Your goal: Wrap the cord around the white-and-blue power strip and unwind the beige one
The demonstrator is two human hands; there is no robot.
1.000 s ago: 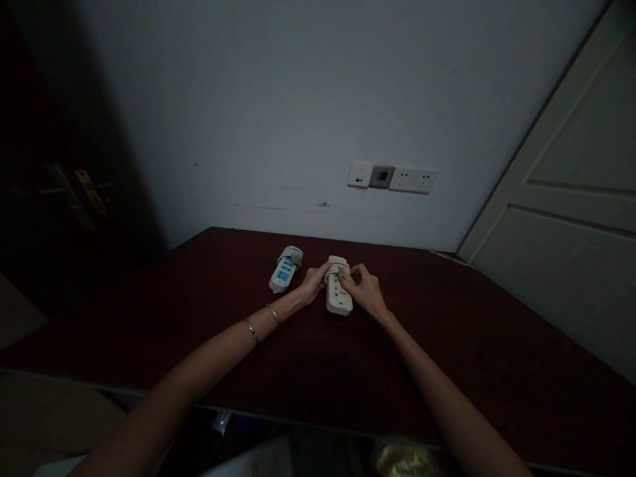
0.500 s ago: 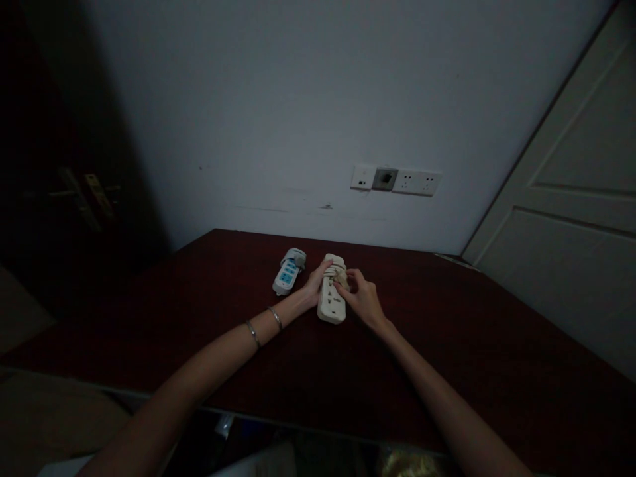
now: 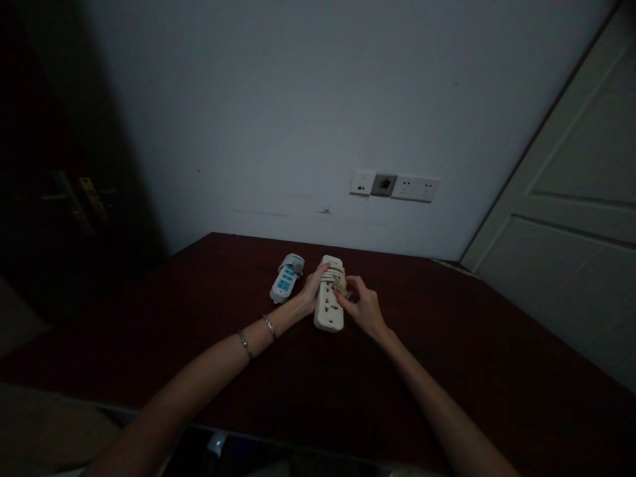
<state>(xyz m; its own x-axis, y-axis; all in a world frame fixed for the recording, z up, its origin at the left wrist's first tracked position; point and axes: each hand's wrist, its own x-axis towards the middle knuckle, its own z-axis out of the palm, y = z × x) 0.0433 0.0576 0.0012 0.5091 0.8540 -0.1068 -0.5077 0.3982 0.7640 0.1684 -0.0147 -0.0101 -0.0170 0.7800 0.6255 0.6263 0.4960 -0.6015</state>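
Observation:
A white power strip (image 3: 328, 313) with its cord wound round the far end lies on the dark red table (image 3: 447, 344). My left hand (image 3: 311, 289) grips its left side near the wound cord. My right hand (image 3: 362, 304) pinches the cord or plug on the strip's top right; what exactly sits between the fingers is too small to tell. A second, smaller strip with blue sockets (image 3: 285, 281) lies just left of my left hand, untouched. Two bracelets show on my left wrist.
A row of wall sockets (image 3: 395, 186) sits on the white wall behind the table. A white door (image 3: 571, 225) stands to the right. A dark door with a handle (image 3: 74, 199) is at the left. Pale items lie below the table's near edge.
The white strip has turned and slid slightly towards me, its near end now pointing left of where it was. Both hands stayed on it.

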